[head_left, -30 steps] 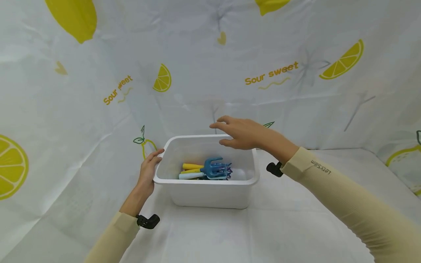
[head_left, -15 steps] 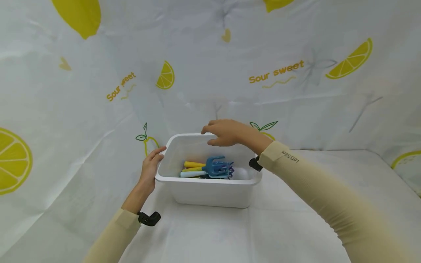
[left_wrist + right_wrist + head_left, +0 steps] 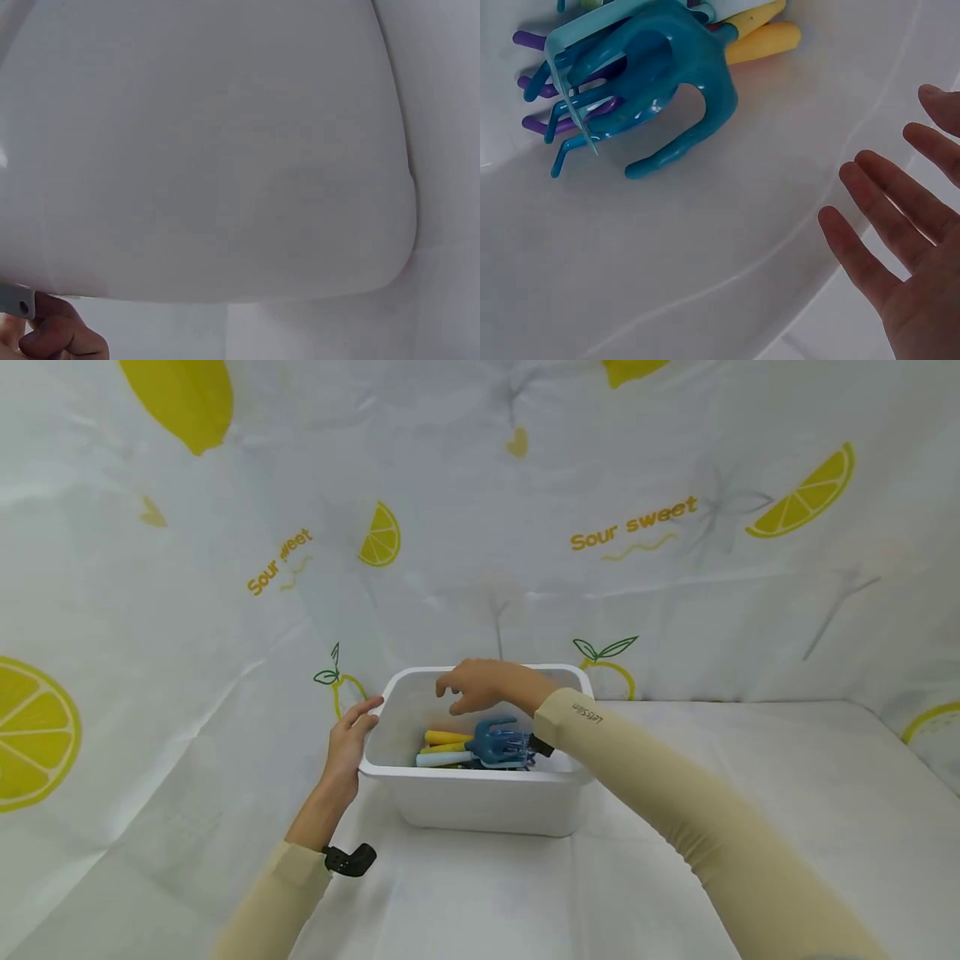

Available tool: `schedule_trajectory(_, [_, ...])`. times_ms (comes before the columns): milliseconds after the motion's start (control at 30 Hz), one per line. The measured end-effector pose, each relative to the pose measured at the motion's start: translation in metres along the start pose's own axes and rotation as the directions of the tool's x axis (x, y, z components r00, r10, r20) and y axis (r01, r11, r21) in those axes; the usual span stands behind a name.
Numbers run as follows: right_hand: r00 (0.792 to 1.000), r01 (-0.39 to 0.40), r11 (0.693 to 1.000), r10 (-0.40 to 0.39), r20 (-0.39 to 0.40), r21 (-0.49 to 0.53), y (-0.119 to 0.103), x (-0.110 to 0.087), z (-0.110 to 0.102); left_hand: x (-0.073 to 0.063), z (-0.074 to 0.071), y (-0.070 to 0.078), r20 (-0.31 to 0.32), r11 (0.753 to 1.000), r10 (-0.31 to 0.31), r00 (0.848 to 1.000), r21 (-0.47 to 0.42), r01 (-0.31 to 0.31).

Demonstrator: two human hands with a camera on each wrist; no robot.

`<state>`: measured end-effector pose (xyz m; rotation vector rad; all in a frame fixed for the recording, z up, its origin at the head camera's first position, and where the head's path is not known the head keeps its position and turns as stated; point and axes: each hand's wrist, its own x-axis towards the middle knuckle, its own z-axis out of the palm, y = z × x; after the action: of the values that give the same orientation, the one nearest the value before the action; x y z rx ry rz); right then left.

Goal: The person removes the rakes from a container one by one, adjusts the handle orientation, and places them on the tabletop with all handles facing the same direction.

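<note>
A white plastic bin [image 3: 480, 802] stands on the white cloth, with small garden tools inside. My left hand [image 3: 347, 756] grips its left rim; in the left wrist view the fingers [image 3: 64, 334] curl at the edge. Over the bin's opening, my right hand [image 3: 480, 685] holds nothing, its fingers spread apart in the right wrist view. Below it lies a blue garden hand rake [image 3: 712, 82] with curved prongs. Yellow handles [image 3: 447, 737] and a light blue handle [image 3: 444, 760] point left. Purple prongs [image 3: 532, 84] stick out from under the blue heads, partly hidden.
A white cloth with lemon prints [image 3: 480, 527] hangs behind and on the left, close to the bin's back. White cloth also covers the work surface [image 3: 712, 752] to the right and in front. The bin's raised walls surround the tools.
My right hand has moved left and down, from above the bin's back right rim to over the tools. The left hand keeps its hold on the rim. The view has shifted slightly.
</note>
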<state>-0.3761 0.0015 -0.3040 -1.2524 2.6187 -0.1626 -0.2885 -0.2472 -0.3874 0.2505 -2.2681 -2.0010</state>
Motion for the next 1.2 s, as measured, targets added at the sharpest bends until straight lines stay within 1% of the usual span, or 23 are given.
schedule_trajectory(133, [1.0, -0.029, 0.998, 0.028, 0.008, 0.056, 0.007, 0.011, 0.013, 0.001, 0.003, 0.0, -0.001, 1.0, 0.01, 1.0, 0.011, -0.01])
schedule_trajectory(167, [0.999, -0.037, 0.998, 0.037, 0.006, 0.053, 0.009, 0.013, 0.017, 0.001, 0.003, 0.0, -0.001, 1.0, 0.011, 1.0, 0.011, -0.011])
schedule_trajectory(267, [0.999, -0.052, 0.999, 0.052, 0.013, 0.015, 0.011, 0.017, 0.03, 0.0, 0.005, -0.003, 0.006, 1.0, 0.004, 1.0, 0.014, -0.005])
schedule_trajectory(333, [0.998, -0.057, 0.998, 0.058, 0.021, -0.038, 0.012, 0.019, 0.038, -0.001, 0.006, -0.005, 0.009, 1.0, 0.001, 1.0, 0.018, -0.001])
schedule_trajectory(467, [0.997, -0.07, 0.991, 0.075, 0.037, -0.113, 0.011, 0.022, 0.047, -0.002, 0.004, -0.007, 0.011, 0.999, 0.015, 1.0, 0.035, -0.015])
schedule_trajectory(567, [0.997, -0.062, 0.989, 0.068, 0.043, -0.135, 0.008, 0.028, 0.048, -0.002, -0.002, -0.006, -0.004, 0.999, 0.021, 1.0, 0.042, -0.021])
schedule_trajectory(700, [0.996, -0.059, 0.989, 0.067, 0.057, -0.137, 0.01, 0.029, 0.05, -0.001, 0.001, -0.004, -0.014, 0.999, 0.001, 1.0, 0.033, 0.0])
schedule_trajectory(767, [0.996, -0.057, 0.989, 0.066, 0.059, -0.139, 0.008, 0.032, 0.051, -0.002, -0.001, -0.003, -0.023, 0.999, -0.003, 1.0, 0.032, 0.004])
schedule_trajectory(867, [0.995, -0.059, 0.981, 0.073, 0.067, -0.184, 0.005, 0.036, 0.056, -0.003, 0.0, -0.002, -0.027, 1.0, -0.009, 1.0, 0.023, 0.01])
schedule_trajectory(967, [0.995, -0.04, 0.966, 0.063, 0.083, -0.257, 0.003, 0.037, 0.064, -0.004, 0.003, -0.002, -0.025, 0.999, -0.022, 0.999, 0.026, 0.023])
schedule_trajectory(1000, [0.995, -0.033, 0.963, 0.057, 0.084, -0.267, 0.003, 0.038, 0.067, -0.004, 0.004, -0.002, -0.027, 0.999, -0.024, 0.999, 0.027, 0.025])
schedule_trajectory(1200, [0.998, 0.002, 0.973, 0.013, 0.065, -0.23, 0.0, 0.043, 0.08, -0.009, 0.001, -0.001, -0.027, 0.999, -0.019, 0.999, 0.038, 0.02])
